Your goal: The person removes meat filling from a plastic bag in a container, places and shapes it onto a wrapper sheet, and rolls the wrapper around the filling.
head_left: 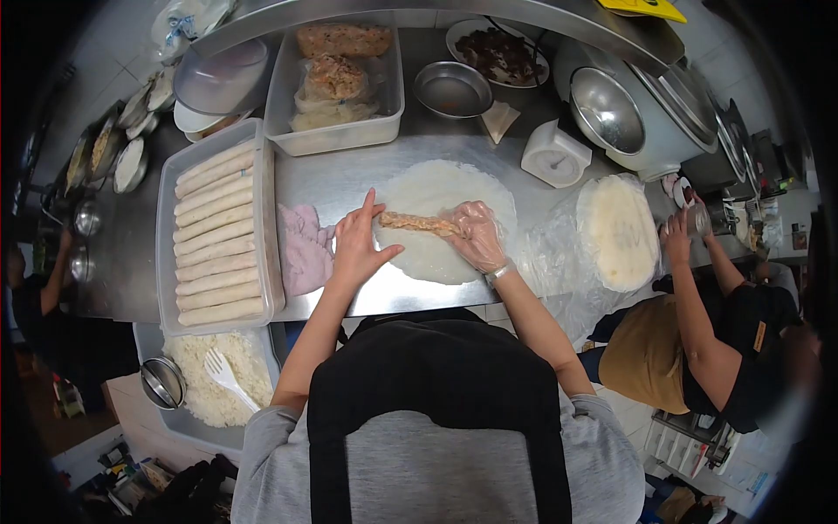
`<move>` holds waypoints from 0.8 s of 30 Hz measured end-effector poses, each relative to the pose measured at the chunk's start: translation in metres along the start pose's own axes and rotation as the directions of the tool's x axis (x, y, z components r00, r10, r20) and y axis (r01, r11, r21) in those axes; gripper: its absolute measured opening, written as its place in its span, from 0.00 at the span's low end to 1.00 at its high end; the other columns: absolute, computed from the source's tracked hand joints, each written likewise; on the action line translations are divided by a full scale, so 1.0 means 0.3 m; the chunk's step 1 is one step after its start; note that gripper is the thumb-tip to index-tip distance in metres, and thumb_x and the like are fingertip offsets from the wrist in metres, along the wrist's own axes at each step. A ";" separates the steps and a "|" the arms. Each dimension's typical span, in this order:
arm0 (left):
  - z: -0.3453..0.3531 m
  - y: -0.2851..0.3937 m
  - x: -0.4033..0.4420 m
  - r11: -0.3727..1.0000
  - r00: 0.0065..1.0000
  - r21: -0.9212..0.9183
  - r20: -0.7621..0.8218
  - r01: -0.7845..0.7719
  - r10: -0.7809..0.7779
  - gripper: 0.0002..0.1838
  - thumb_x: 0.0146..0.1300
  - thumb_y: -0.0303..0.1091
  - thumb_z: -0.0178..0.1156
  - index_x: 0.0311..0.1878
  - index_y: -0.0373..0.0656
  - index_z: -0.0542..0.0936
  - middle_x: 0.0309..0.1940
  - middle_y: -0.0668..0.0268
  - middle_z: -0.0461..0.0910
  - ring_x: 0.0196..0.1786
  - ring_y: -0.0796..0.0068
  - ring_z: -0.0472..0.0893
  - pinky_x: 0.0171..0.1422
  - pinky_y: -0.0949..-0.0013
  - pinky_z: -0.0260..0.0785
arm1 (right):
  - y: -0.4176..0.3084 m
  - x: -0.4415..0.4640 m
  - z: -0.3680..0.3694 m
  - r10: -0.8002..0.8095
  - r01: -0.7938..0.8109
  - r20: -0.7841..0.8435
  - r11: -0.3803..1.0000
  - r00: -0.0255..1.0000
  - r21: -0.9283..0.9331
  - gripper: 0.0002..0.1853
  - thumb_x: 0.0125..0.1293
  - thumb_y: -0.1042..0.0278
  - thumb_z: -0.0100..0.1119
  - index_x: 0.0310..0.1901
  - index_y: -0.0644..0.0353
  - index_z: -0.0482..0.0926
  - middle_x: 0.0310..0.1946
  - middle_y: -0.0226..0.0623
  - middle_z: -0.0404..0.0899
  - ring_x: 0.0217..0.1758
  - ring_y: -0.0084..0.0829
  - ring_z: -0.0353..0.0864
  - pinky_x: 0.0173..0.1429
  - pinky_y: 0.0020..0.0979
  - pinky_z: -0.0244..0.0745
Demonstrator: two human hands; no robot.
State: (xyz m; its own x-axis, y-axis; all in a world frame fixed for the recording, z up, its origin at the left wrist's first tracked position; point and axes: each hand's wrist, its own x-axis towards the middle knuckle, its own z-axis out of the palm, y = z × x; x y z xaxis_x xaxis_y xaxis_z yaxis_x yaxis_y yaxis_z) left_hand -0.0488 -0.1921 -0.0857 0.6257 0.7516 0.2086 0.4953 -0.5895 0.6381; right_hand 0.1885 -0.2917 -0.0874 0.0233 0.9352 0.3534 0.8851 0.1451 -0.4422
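A thin, round, pale wrapper [436,262] lies flat on the steel counter. Across its upper middle runs a narrow strip of orange-brown filling [415,224]. My right hand [477,236], in a clear plastic glove, is closed over the strip's right end; its fingertips press on the filling. At the strip's left end is my bare left hand [358,237], fingers and thumb spread, holding nothing. A pink cloth [304,249] lies just left of that hand. To the right, a stack of pale round wrappers [618,232] rests on clear plastic film.
A tub of pale rolls [271,218] stands left, a container of bagged filling [395,122] behind it. Scale [559,157], metal bowls [453,90] and plate [458,37] are at the back. Shredded white food [196,367] sits lower left. People stand at both sides.
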 end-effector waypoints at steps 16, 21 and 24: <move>0.017 -0.014 -0.001 0.999 0.999 0.025 -0.029 -0.031 0.032 0.63 0.38 0.41 0.77 0.76 0.41 0.50 0.58 0.64 0.77 0.62 0.58 0.70 0.68 0.54 0.54 | -0.005 0.005 0.030 -0.017 0.017 0.000 1.000 1.000 -0.009 0.16 0.58 0.56 0.65 0.46 0.49 0.83 0.38 0.32 0.77 0.45 0.36 0.75 0.48 0.41 0.70; 0.020 -0.011 -0.001 0.999 1.000 0.044 -0.011 -0.010 0.010 0.62 0.38 0.42 0.77 0.75 0.40 0.50 0.58 0.64 0.77 0.61 0.59 0.71 0.67 0.55 0.54 | 0.005 -0.026 -0.012 0.054 -0.055 -0.009 0.997 0.998 -0.045 0.19 0.57 0.56 0.65 0.50 0.50 0.82 0.40 0.34 0.77 0.47 0.38 0.74 0.53 0.42 0.69; 0.018 -0.019 -0.003 0.999 0.999 0.025 -0.013 -0.029 0.029 0.62 0.38 0.42 0.77 0.76 0.41 0.50 0.58 0.64 0.77 0.62 0.59 0.70 0.68 0.55 0.53 | -0.002 -0.030 -0.020 0.031 -0.037 -0.067 0.995 0.997 -0.096 0.18 0.55 0.57 0.66 0.47 0.52 0.84 0.40 0.35 0.77 0.46 0.39 0.73 0.53 0.40 0.69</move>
State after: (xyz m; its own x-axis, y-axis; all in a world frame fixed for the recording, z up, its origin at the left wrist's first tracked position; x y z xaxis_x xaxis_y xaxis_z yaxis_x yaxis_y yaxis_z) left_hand -0.0490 -0.1911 -0.0937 0.6317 0.7381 0.2370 0.4919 -0.6180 0.6133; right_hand 0.1906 -0.3023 -0.0853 0.0812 0.9156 0.3939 0.9240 0.0790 -0.3741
